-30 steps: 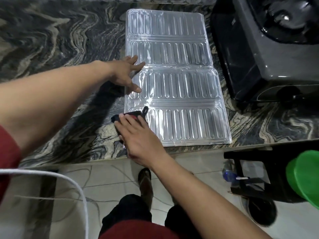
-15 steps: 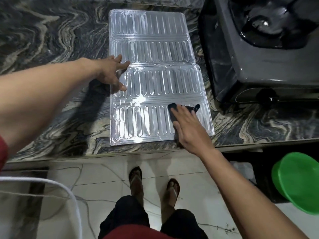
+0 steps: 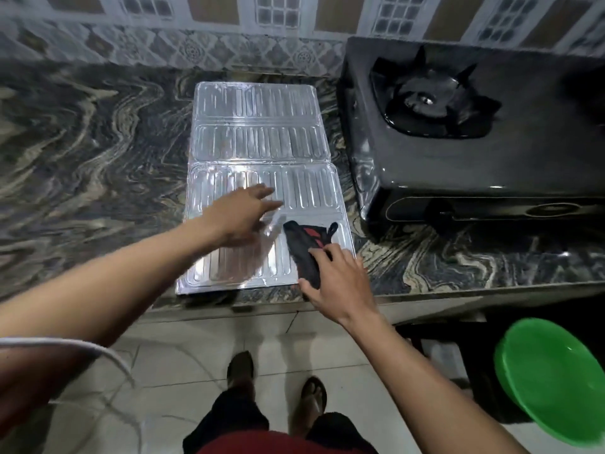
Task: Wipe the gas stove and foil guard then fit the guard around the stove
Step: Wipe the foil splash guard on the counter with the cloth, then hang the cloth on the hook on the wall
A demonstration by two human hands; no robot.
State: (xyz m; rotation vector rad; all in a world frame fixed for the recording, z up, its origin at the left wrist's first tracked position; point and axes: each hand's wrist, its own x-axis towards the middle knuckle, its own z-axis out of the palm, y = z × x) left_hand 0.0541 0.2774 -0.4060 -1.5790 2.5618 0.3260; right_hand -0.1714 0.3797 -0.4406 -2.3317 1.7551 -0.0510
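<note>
The ribbed silver foil guard [image 3: 258,139] lies flat and unfolded on the marbled counter, left of the black single-burner gas stove [image 3: 458,165]. A black cloth with red marks [image 3: 306,245] rests on the guard's near right corner. My right hand [image 3: 337,280] lies on the cloth's near end, fingers spread and pressing it down. My left hand [image 3: 242,214] hovers over the middle of the guard's near panel, fingers apart and blurred, holding nothing.
The dark marbled counter [image 3: 91,152] runs left of the guard, with a tiled wall [image 3: 229,47] behind. A green plastic basin [image 3: 553,378] sits low at the right beside a dark stool. A white cord [image 3: 108,358] loops at the lower left. My feet stand on pale floor tiles.
My right hand dragged the cloth from the guard's near left corner across to its near right corner. My left hand left the guard's left edge and moved inward over the near panel.
</note>
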